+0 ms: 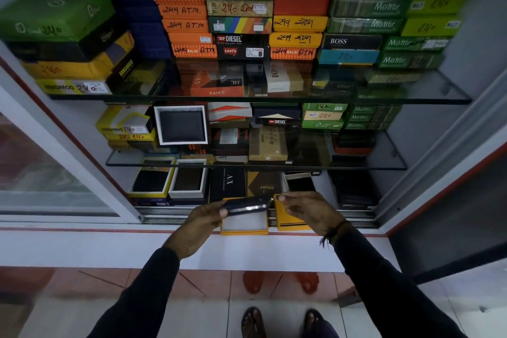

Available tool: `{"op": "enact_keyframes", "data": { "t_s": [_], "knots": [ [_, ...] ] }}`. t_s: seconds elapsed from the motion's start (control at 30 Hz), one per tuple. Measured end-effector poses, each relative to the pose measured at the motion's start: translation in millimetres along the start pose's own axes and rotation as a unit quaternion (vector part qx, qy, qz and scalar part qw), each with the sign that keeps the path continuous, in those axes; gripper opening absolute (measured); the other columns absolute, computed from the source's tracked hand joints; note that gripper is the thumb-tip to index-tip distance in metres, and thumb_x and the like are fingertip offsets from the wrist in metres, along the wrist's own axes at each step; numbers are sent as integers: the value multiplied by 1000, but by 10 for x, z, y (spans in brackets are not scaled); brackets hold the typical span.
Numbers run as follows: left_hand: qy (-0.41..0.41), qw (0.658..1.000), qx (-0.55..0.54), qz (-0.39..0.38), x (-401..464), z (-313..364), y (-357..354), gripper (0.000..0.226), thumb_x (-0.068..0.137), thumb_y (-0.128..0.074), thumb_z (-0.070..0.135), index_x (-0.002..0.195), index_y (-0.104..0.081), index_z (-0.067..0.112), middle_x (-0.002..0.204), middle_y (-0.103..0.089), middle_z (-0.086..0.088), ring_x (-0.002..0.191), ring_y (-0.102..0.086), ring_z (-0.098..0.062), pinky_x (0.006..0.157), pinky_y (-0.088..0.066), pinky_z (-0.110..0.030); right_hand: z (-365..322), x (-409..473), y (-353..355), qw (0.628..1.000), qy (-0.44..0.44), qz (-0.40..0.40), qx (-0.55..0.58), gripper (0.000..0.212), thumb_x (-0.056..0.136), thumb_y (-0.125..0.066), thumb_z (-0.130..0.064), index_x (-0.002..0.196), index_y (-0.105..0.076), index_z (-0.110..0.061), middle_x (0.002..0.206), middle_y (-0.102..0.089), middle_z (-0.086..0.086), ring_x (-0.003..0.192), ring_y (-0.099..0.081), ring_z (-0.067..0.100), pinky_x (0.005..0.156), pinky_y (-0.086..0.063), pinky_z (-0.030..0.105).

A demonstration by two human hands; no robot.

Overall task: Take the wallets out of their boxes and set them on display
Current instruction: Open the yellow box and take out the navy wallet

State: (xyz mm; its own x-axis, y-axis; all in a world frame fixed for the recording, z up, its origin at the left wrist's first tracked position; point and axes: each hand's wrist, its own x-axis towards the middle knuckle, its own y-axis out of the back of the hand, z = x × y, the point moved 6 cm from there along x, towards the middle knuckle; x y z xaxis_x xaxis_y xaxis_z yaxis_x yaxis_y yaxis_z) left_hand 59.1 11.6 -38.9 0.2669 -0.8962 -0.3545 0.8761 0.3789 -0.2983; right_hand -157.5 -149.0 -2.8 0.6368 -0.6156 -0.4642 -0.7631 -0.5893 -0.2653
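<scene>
A dark wallet (248,205) is held level in front of the cabinet's bottom shelf. My left hand (201,221) grips its left end and my right hand (307,207) pinches its right end, at a small tag. Just below the wallet sits an open yellow box (245,225) with a pale lining. Its yellow lid (288,218) leans beside it on the right, partly behind my right hand. Open boxes showing dark wallets stand on display: two on the bottom shelf (152,181) (189,180) and one propped upright on the middle shelf (181,125).
Stacks of closed wallet boxes fill the glass shelves (260,100) above, in orange, green, yellow and black. A sliding glass door (41,167) stands at the left, a frame at the right. A white ledge (109,247) runs along the cabinet's front. My sandalled feet are on the tiled floor.
</scene>
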Motion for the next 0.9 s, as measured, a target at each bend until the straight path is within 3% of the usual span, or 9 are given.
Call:
{"op": "enact_keyframes", "data": {
  "t_s": [0.1,0.17,0.3,0.4,0.47,0.53,0.67,0.8,0.9],
  "knots": [
    [-22,998,34,53,0,-91,-33,34,80,-82,13,113,-75,17,112,-78,-3,112,-65,-28,93,-49,-36,-130,-225,-293,997,68,1,-48,30,66,-82,-13,93,-77,-4,109,-72,22,99,-69,28,85,-57,36],
    [-39,997,24,65,15,-122,-172,34,72,-85,10,104,-77,17,105,-79,-2,106,-67,-25,85,-52,-31,-123,-321,-647,980,140,38,-134,24,71,-82,-4,92,-76,3,98,-75,24,79,-72,21,71,-60,26],
    [-53,996,-16,68,61,-256,-274,44,56,-94,12,97,-77,13,98,-79,-7,96,-72,-26,79,-60,-32,-7,-391,-1199,868,249,121,-411,8,79,-75,-13,83,-80,-9,86,-80,6,77,-71,9,73,-43,4],
    [-49,996,-17,79,50,-299,-193,76,40,-101,38,104,-73,7,100,-79,-7,94,-73,-24,86,-58,-37,-39,-404,-1247,843,248,108,-465,12,84,-69,-13,88,-80,-11,91,-80,4,86,-72,14,82,-51,15],
    [-49,997,15,52,21,-257,-184,61,51,-98,27,104,-77,9,105,-80,-9,99,-73,-25,96,-52,-42,-147,-391,-1117,838,236,96,-482,11,83,-71,-16,87,-80,-14,90,-80,2,84,-72,12,82,-56,22],
    [-44,998,35,29,-31,-190,-156,52,54,-96,23,103,-79,15,108,-79,-8,102,-74,-20,95,-51,-36,-309,-364,-862,858,223,94,-453,10,80,-76,-17,88,-80,-13,90,-80,2,84,-73,10,83,-59,27],
    [-32,999,7,7,-110,-100,-59,79,35,-102,40,106,-75,17,104,-80,-1,96,-74,-13,80,-58,-22,-570,-366,-243,953,129,79,-261,11,76,-80,-11,88,-79,-12,91,-77,15,79,-68,17,71,-55,24],
    [-16,998,-42,-47,-133,-35,-195,93,47,-102,27,127,-62,3,126,-72,-12,119,-66,-26,99,-56,-28,-455,-194,-4,989,33,28,-145,16,80,-75,-6,95,-77,-6,105,-71,22,93,-62,27,84,-51,37],
    [-10,992,-33,-119,-168,7,-453,81,69,-90,14,139,-54,-2,138,-64,-18,128,-60,-31,106,-51,-32,-168,-30,-52,997,-16,14,-70,22,89,-63,-6,108,-69,2,109,-71,17,105,-63,29,92,-51,35]
  ]
}}
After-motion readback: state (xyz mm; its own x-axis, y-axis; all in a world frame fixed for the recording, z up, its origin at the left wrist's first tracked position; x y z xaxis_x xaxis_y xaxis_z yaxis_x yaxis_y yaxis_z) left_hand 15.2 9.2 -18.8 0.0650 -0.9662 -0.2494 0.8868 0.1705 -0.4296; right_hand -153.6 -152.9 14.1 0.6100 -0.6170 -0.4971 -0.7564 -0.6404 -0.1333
